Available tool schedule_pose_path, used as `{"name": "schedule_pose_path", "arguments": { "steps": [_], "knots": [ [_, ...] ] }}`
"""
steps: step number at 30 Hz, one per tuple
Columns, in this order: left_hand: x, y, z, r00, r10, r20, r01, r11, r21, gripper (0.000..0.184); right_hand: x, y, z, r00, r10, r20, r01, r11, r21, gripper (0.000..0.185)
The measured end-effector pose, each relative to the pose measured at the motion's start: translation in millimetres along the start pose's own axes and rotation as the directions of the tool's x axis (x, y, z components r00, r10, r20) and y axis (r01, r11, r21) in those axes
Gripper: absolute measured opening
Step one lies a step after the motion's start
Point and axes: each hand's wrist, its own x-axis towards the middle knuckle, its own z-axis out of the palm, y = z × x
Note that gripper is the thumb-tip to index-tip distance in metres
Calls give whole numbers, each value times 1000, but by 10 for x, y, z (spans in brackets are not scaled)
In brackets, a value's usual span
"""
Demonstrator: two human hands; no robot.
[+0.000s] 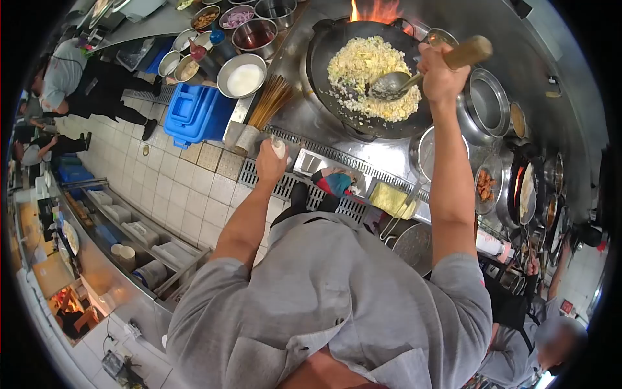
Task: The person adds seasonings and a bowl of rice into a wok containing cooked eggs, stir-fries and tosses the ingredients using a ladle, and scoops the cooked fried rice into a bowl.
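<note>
Right arm stretched forward over the steel cooktop [295,71], its hand [444,72] closed round the ladle [389,87] near its wooden grip, the bowl resting among egg-flecked rice [372,61] in the black wok [319,71], flames [376,11] at the wok's far rim. Left arm bent lower, its hand [271,161] curled tight by the cooktop's front edge around something pale [278,148], too covered to identify, near a bamboo brush [272,100].

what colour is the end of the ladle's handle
Light brown; the handle end shows best in the head view.
</note>
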Motion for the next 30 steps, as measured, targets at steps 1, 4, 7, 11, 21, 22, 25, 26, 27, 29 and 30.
{"name": "schedule_pose_path", "arguments": {
  "steps": [1,4,7,11,21,22,25,26,27,29,30],
  "knots": [
    [28,3,11,1000,-2,1,2,1000,3,51,40,-26,-14,999,-16,43,11,995,100,25],
    [26,4,14,999,34,-17,-34,999,-1,51,-106,63,326,976,-189,-110,214,930,299,29],
    [34,-33,27,999,38,-12,-37,999,17,51,-210,563,210,969,-221,-110,217,975,-49,29],
    [23,-18,-4,999,35,-9,-35,999,-5,51,54,174,-917,996,-10,-88,26,984,177,26],
    [36,-66,31,998,58,7,-58,998,26,53,-249,798,-45,950,-72,-304,122,981,150,27],
    [47,-79,8,999,51,19,-51,999,19,53,-293,614,-85,962,-32,-270,54,996,73,26],
    [31,-85,-9,999,-9,46,9,1000,0,54,-657,103,-377,985,-13,-170,26,997,76,27],
    [8,-100,-2,1000,3,30,-3,1000,-8,53,-839,32,-474,995,-16,-97,39,969,244,27],
    [10,-106,17,1000,21,11,-21,1000,-16,53,-924,59,-519,999,-32,-29,41,913,406,28],
    [31,-77,7,999,32,1,-32,999,-2,52,-811,476,-286,979,-53,-197,95,973,212,30],
    [-1,-84,-12,999,36,11,-36,999,-3,52,-739,649,-173,956,-67,-285,100,990,103,33]
  ]
}}
